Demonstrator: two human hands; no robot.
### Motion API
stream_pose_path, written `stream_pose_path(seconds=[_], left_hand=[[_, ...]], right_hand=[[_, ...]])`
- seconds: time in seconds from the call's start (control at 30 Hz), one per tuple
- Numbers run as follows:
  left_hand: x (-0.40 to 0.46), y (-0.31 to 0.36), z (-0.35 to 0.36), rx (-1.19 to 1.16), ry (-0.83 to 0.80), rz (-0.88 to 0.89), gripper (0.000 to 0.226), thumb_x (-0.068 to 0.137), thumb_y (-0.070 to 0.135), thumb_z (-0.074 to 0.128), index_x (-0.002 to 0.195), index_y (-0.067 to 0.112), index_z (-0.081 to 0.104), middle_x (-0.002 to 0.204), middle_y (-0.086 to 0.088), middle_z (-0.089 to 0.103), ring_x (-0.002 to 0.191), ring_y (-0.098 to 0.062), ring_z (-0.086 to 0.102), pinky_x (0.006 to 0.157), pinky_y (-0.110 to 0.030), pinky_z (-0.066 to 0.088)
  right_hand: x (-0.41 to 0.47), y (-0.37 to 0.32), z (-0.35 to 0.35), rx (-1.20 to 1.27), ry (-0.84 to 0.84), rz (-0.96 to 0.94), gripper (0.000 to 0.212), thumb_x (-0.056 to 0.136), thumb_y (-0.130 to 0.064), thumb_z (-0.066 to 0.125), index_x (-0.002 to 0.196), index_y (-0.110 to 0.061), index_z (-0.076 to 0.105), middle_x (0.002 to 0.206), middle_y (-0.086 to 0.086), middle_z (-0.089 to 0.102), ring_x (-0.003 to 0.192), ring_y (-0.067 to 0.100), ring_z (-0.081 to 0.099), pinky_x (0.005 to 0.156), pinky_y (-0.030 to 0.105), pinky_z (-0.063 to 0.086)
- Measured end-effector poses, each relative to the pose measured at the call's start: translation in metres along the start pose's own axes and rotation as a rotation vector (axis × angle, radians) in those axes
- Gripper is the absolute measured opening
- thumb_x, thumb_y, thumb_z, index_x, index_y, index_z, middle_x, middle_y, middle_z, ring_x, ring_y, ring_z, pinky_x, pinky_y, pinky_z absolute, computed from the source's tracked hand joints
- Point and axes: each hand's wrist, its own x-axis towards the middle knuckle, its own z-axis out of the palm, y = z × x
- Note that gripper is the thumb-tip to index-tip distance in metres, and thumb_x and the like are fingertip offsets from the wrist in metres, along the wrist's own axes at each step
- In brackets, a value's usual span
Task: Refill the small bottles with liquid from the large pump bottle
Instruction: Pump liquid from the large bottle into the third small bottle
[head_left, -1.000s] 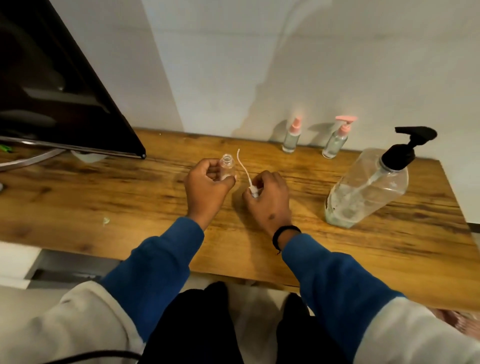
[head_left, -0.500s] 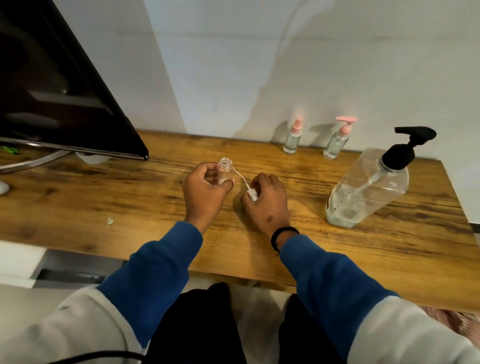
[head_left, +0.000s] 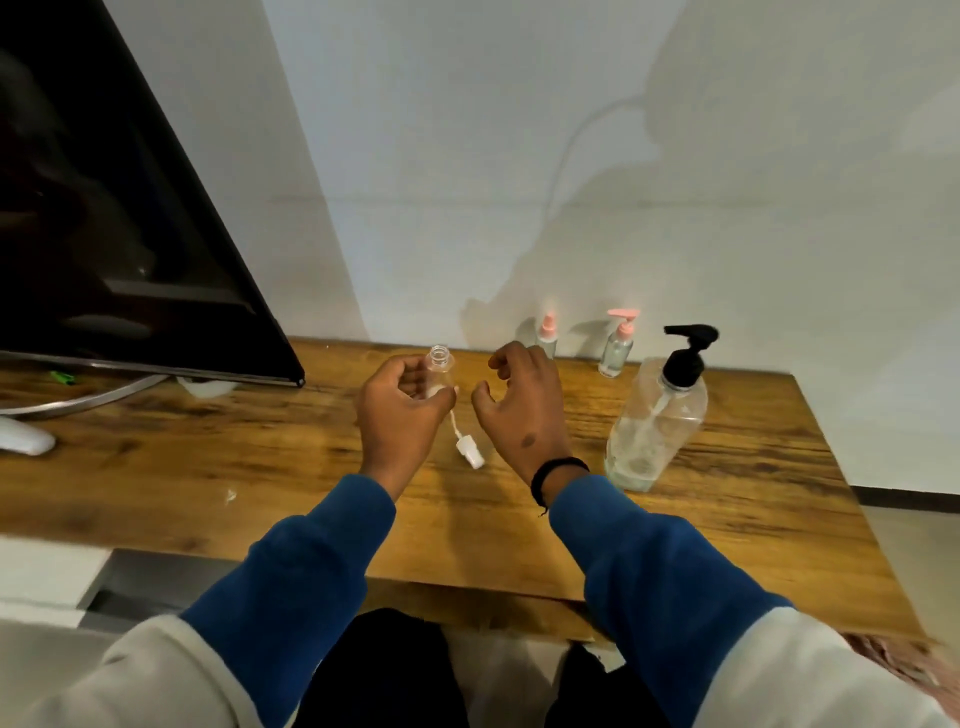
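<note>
My left hand (head_left: 402, 410) grips a small clear bottle (head_left: 439, 366) with its neck uncapped, held upright above the wooden table (head_left: 260, 467). Its white spray cap with the thin tube (head_left: 467, 449) lies on the table between my hands. My right hand (head_left: 522, 402) hovers just right of the cap, fingers loosely curled, holding nothing. The large clear pump bottle (head_left: 657, 415) with a black pump stands to the right, with a little liquid at its bottom. Two small bottles with pink tops (head_left: 547, 335) (head_left: 618, 345) stand by the wall.
A dark monitor (head_left: 119, 234) on a curved metal stand fills the left side. A white object (head_left: 23, 441) lies at the far left edge. A small white scrap (head_left: 230, 496) lies near the table's front. The wall runs close behind the bottles.
My right hand has let go of the white spray cap, which now lies on the table, and has lifted away. My left hand has raised the uncapped bottle slightly.
</note>
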Motion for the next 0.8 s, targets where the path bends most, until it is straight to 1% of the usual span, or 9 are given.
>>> stream_pose_path(seconds=[0.17, 0.27, 0.3, 0.33, 0.43, 0.57, 0.63, 0.7, 0.8], left_hand=[[-0.014, 0.037, 0.002, -0.033, -0.036, 0.047, 0.037, 0.071, 0.009, 0.086, 0.101, 0.020, 0.068, 0.091, 0.008, 0.071, 0.083, -0.007, 0.069, 0.072, -0.022, 0.058], [-0.013, 0.050, 0.008, -0.017, -0.023, 0.064, 0.037, 0.070, 0.010, 0.087, 0.101, 0.020, 0.068, 0.090, 0.011, 0.071, 0.082, -0.005, 0.068, 0.072, -0.020, 0.058], [-0.022, 0.078, 0.015, -0.043, -0.039, 0.121, 0.038, 0.070, 0.011, 0.087, 0.102, 0.019, 0.069, 0.091, 0.010, 0.071, 0.083, -0.006, 0.068, 0.072, -0.020, 0.057], [-0.026, 0.090, 0.020, -0.040, -0.053, 0.155, 0.038, 0.070, 0.013, 0.088, 0.102, 0.019, 0.069, 0.092, 0.010, 0.071, 0.084, -0.007, 0.068, 0.073, -0.021, 0.057], [-0.026, 0.102, 0.031, -0.043, -0.064, 0.179, 0.038, 0.071, 0.017, 0.088, 0.103, 0.020, 0.069, 0.092, 0.011, 0.070, 0.086, -0.006, 0.067, 0.073, -0.020, 0.056], [-0.040, 0.117, 0.050, -0.041, -0.108, 0.214, 0.039, 0.072, 0.020, 0.088, 0.107, 0.019, 0.069, 0.093, 0.012, 0.069, 0.086, -0.003, 0.066, 0.069, -0.009, 0.051], [-0.044, 0.121, 0.060, -0.048, -0.136, 0.208, 0.040, 0.072, 0.020, 0.088, 0.107, 0.020, 0.069, 0.093, 0.013, 0.068, 0.087, -0.003, 0.066, 0.068, -0.007, 0.050], [-0.048, 0.117, 0.070, -0.053, -0.161, 0.186, 0.040, 0.072, 0.018, 0.088, 0.107, 0.018, 0.070, 0.093, 0.013, 0.069, 0.086, -0.002, 0.066, 0.069, -0.009, 0.052], [-0.055, 0.109, 0.081, -0.088, -0.171, 0.135, 0.043, 0.071, 0.016, 0.088, 0.111, 0.015, 0.071, 0.094, 0.009, 0.071, 0.086, -0.003, 0.066, 0.074, -0.019, 0.058]], right_hand=[[0.008, -0.024, -0.053, 0.037, 0.114, -0.061, 0.022, 0.082, -0.018, 0.064, 0.102, -0.017, 0.057, 0.097, -0.001, 0.054, 0.094, 0.017, 0.051, 0.078, 0.026, 0.044], [0.016, -0.031, -0.071, 0.071, 0.158, -0.068, 0.021, 0.083, -0.016, 0.064, 0.102, -0.016, 0.057, 0.097, -0.002, 0.054, 0.093, 0.015, 0.051, 0.076, 0.022, 0.041], [0.013, -0.033, -0.105, 0.078, 0.219, -0.080, 0.021, 0.083, -0.015, 0.064, 0.102, -0.016, 0.058, 0.097, -0.002, 0.054, 0.093, 0.014, 0.051, 0.075, 0.020, 0.040], [0.011, -0.035, -0.123, 0.061, 0.253, -0.091, 0.021, 0.083, -0.015, 0.065, 0.102, -0.016, 0.058, 0.097, -0.003, 0.054, 0.093, 0.014, 0.052, 0.074, 0.020, 0.040], [0.020, -0.036, -0.140, 0.054, 0.299, -0.089, 0.020, 0.083, -0.017, 0.065, 0.102, -0.018, 0.058, 0.096, -0.004, 0.056, 0.092, 0.014, 0.054, 0.074, 0.026, 0.048], [0.017, -0.026, -0.175, 0.086, 0.409, -0.060, 0.017, 0.083, -0.018, 0.065, 0.099, -0.018, 0.058, 0.092, -0.003, 0.058, 0.090, 0.016, 0.055, 0.077, 0.034, 0.051], [0.017, -0.018, -0.187, 0.098, 0.455, -0.031, 0.016, 0.083, -0.019, 0.064, 0.097, -0.019, 0.059, 0.091, -0.004, 0.059, 0.089, 0.016, 0.056, 0.078, 0.037, 0.052], [0.016, -0.008, -0.193, 0.111, 0.479, 0.004, 0.014, 0.082, -0.019, 0.064, 0.096, -0.019, 0.059, 0.090, -0.005, 0.060, 0.088, 0.015, 0.057, 0.078, 0.038, 0.053], [0.014, 0.003, -0.194, 0.146, 0.503, 0.071, 0.013, 0.082, -0.019, 0.066, 0.094, -0.020, 0.060, 0.090, -0.006, 0.061, 0.088, 0.016, 0.058, 0.078, 0.038, 0.053]])
